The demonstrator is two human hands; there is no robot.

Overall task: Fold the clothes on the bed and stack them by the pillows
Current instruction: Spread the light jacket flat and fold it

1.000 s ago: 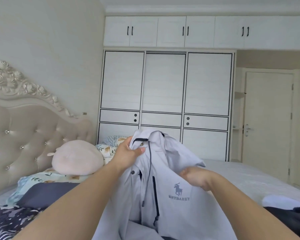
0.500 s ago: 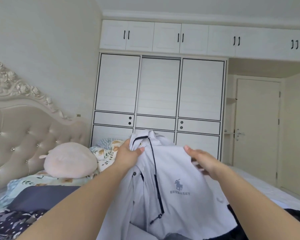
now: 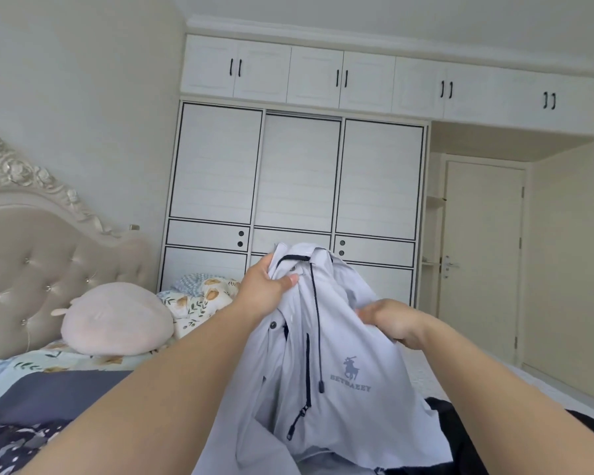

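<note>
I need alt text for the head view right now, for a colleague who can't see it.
Both hands hold a pale grey jacket up over the bed: the left hand grips its collar, the right hand grips the fabric lower down. A pink cushion lies by the headboard, with a white wardrobe behind.

jacket (image 3: 350, 354) | chest print: horse-and-rider logo | text under it: "BETBAZEY", letters partly unclear

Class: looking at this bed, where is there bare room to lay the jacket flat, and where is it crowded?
Bare sheet shows right of the jacket, between the right hand and the door-side wall. It is crowded left of the left hand: pink cushion, floral pillows and bedding. Dark clothes fill the near right.
</note>
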